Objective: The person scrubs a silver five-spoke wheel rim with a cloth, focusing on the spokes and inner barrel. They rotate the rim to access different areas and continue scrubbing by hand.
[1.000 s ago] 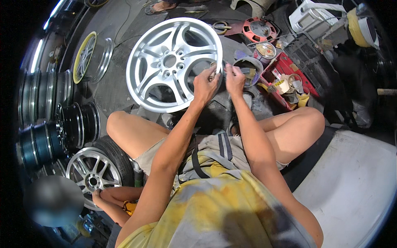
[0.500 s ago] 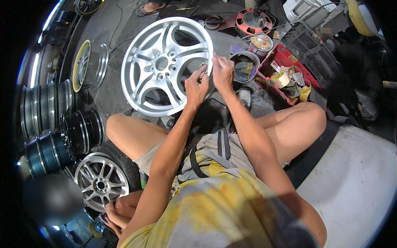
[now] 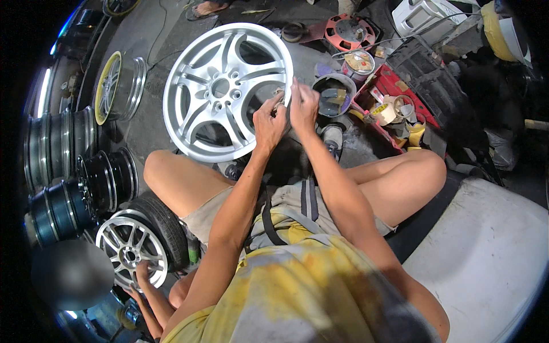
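A: What's new at the hands?

B: The right hand [image 3: 304,107] is now up against the right edge of the wheel [image 3: 227,102]. A second ago there is a small gap between them, and its fingers are bent; now the index finger points up along the edge.

A: And the left hand [image 3: 269,121]?

B: Much as before: just beside the right, fingers bent, over the same edge near one of the wheel's openings.

A: Are they gripping anything?

B: I can't tell. The right is blurred and the left hides its own fingertips, where something small and pale may be pinched.

A: So what does the change amount to?

B: Both hands are now on one short stretch of edge, so the work gathers there. The silver wheel lies face up, ahead of the hands and mostly to their left.

A: What's around them?

B: Nearest, a shoe [image 3: 333,137] below the right hand. Just right of that hand is a bucket [image 3: 349,94]; past it, a red box [image 3: 419,104] with a tape roll [image 3: 384,113] in it. Farther ahead is a red reel [image 3: 333,27].

A: And off to the left?

B: Well behind the left hand, another person's hand [image 3: 142,271] is at a smaller wheel [image 3: 117,251]; half a second ago it is lower, off the spokes.
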